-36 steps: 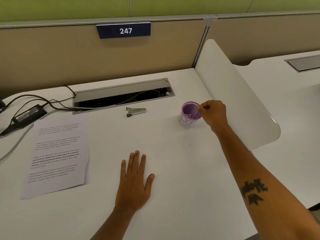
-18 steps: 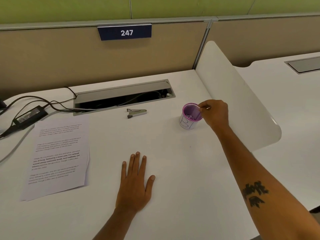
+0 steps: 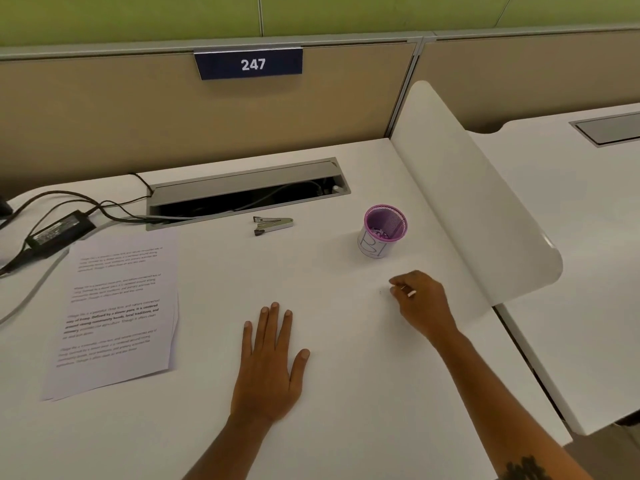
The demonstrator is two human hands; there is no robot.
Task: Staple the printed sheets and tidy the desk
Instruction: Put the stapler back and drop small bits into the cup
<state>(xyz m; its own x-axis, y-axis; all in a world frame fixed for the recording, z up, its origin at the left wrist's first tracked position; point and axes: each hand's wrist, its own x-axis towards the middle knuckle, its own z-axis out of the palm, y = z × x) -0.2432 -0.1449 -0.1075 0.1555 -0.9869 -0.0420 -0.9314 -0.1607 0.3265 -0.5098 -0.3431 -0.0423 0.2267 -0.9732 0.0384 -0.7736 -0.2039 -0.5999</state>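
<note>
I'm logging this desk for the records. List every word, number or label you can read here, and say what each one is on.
"247": white digits on the dark blue plate clipped to the tan partition.
"B1", or similar: hand-drawn marks on the white label of the purple mesh cup; not certain.
White printed sheets: paragraphs of text, some bold, too small to read.
Black power adapter: label print too blurred to read.

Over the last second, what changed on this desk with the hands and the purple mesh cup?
The right hand pulled back from the rim of the purple mesh cup toward the near edge, pinching a small pale item too small to identify. The left hand stayed flat on the white desk; the small metal stapler, printed sheets and cup stayed put.
</note>
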